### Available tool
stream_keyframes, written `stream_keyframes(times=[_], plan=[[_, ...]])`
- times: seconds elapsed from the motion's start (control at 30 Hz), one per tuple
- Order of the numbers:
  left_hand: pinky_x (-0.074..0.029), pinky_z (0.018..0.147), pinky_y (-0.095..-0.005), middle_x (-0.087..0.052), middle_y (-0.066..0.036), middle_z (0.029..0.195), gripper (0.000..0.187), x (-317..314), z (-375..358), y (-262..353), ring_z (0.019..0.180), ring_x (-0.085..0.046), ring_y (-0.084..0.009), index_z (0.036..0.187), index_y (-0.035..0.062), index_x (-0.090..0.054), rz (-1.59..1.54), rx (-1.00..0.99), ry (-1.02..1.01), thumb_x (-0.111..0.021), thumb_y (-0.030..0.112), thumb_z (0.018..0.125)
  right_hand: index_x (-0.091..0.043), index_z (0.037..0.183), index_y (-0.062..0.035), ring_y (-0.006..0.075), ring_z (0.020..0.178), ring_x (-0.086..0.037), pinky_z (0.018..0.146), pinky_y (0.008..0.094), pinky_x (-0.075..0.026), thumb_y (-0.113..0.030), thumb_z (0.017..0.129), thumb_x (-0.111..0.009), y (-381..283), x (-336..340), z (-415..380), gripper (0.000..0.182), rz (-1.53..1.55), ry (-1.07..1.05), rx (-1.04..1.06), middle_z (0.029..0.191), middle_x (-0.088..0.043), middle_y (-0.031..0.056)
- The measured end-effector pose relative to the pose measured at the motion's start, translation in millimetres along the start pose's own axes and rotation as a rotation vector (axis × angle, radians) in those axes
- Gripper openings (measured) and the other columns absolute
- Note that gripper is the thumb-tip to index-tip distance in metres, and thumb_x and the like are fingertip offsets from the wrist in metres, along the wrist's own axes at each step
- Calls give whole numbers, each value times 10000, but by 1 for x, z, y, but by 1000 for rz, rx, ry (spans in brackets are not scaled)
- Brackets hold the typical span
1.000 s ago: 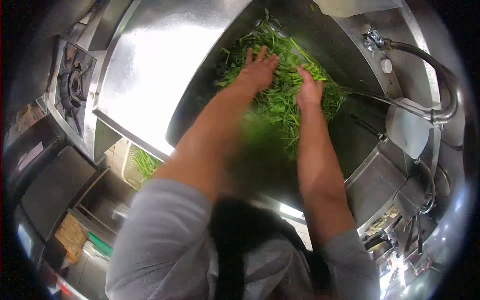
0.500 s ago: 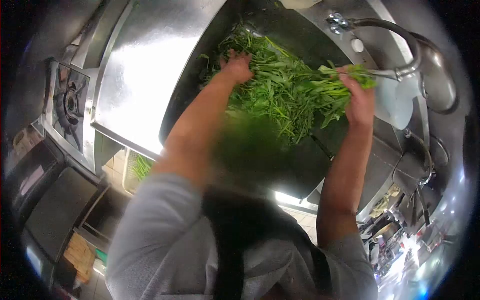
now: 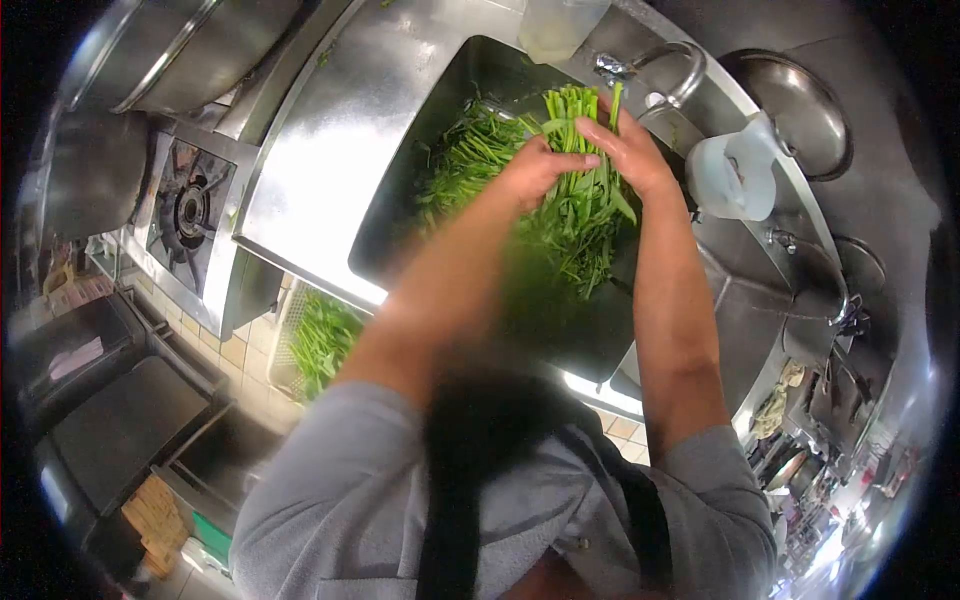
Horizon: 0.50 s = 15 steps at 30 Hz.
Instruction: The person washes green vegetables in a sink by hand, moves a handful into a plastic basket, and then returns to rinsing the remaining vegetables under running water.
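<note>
Both my hands are wrapped round a bunch of long-stemmed leafy greens (image 3: 570, 108) above the sink (image 3: 385, 222). My left hand (image 3: 543, 174) grips the bunch from the left, its thumb lying across the stems. From the right, my right hand (image 3: 632, 152) closes on the same bunch, with its thumb pointing left. Pale cut stems stick up past the fingers, and the leaves hang down toward me. More loose greens (image 3: 470, 150) lie in the sink to the left of my hands.
A tap (image 3: 690, 75) curves over the sink's far right side. Beside it hang a translucent plastic jug (image 3: 735, 175) and a round metal lid (image 3: 790, 110). A steel counter (image 3: 320, 180) adjoins on the left. Below it stands a basket (image 3: 283, 345) of greens (image 3: 325, 345), near a gas burner (image 3: 192, 210).
My left hand has left the loose greens and come right onto the bunch. My right hand has moved left with the bunch, whose stems now point up. The view has shifted.
</note>
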<state>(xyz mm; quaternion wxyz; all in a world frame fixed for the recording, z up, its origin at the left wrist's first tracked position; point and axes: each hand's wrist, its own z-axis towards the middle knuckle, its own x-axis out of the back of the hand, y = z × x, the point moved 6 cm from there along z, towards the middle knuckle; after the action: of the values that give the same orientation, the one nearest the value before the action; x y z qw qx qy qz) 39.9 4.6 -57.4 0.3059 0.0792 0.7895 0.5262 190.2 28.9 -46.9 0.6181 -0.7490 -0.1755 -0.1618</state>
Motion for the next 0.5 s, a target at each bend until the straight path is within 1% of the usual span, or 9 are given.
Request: stream_keyframes(times=[0.03,0.1,0.2,0.23,0.33,0.37,0.4,0.47,0.5], plan=[[-483,885,-398,-617,-219,1111,691,-1,0,-5,1005,-612,-290,1214,-137,-485,-152,29,12,-800,258,742,-326,1452,-39,276,1282,-446,1073,366,-337,-403,765,-750,22,2,-10,886,157,-39,-41,1388,-471,174],[-501,841,-383,-666,-169,1014,474,-10,2,-7,921,-648,-258,1119,-87,-577,-400,53,38,-770,164,766,-327,1447,-35,266,1264,-458,1068,364,-344,-351,757,-771,34,-3,-43,879,271,-34,-20,1367,-486,160],[-504,844,-390,-665,-160,1037,415,-28,10,-17,912,-654,-255,1111,-58,-595,-462,18,11,-755,128,776,-342,1423,-28,218,1207,-487,1032,342,-377,-172,725,-811,29,-14,-81,853,468,42,-50,1295,-526,107],[-505,857,-395,-663,-161,1050,409,-31,15,-24,923,-656,-255,1130,-51,-581,-453,42,-42,-742,115,793,-412,1369,-20,187,1125,-536,976,325,-422,-99,734,-780,33,-15,-86,739,426,121,-96,1204,-575,70],[-512,851,-409,-660,-162,1063,409,-28,23,-25,953,-651,-257,1148,-46,-570,-370,-11,-42,-734,117,810,-469,1322,-14,175,1055,-577,927,314,-449,-62,750,-742,46,-3,-94,636,420,73,-107,1149,-613,66],[-522,814,-408,-649,-152,1090,472,-25,22,-19,988,-640,-252,1220,-26,-517,-375,52,-97,-728,108,819,-469,1322,-14,175,1055,-577,927,314,-449,-62,750,-742,45,5,-100,636,423,84,-108,1149,-613,66],[-522,814,-408,-649,-152,1090,472,-20,23,-15,988,-640,-252,1220,-26,-517,-373,57,-106,-728,108,819,-485,1305,-9,168,1025,-587,915,308,-453,-48,752,-729,40,15,-106,605,410,76,-82,1130,-625,65],[-534,657,-400,-674,-135,1004,518,-4,28,-11,821,-666,-227,1243,-34,-458,-420,56,60,-719,19,799,-501,1288,-5,161,995,-598,902,303,-457,-34,755,-715,36,27,-113,575,396,74,-58,1110,-636,65],[-519,627,-396,-643,-123,1041,628,-8,30,-13,827,-650,-225,1318,25,-353,-429,71,-7,-709,-1,801,-496,1293,-3,157,999,-596,903,299,-455,-33,750,-714,37,29,-115,585,347,71,-62,1116,-636,68]])
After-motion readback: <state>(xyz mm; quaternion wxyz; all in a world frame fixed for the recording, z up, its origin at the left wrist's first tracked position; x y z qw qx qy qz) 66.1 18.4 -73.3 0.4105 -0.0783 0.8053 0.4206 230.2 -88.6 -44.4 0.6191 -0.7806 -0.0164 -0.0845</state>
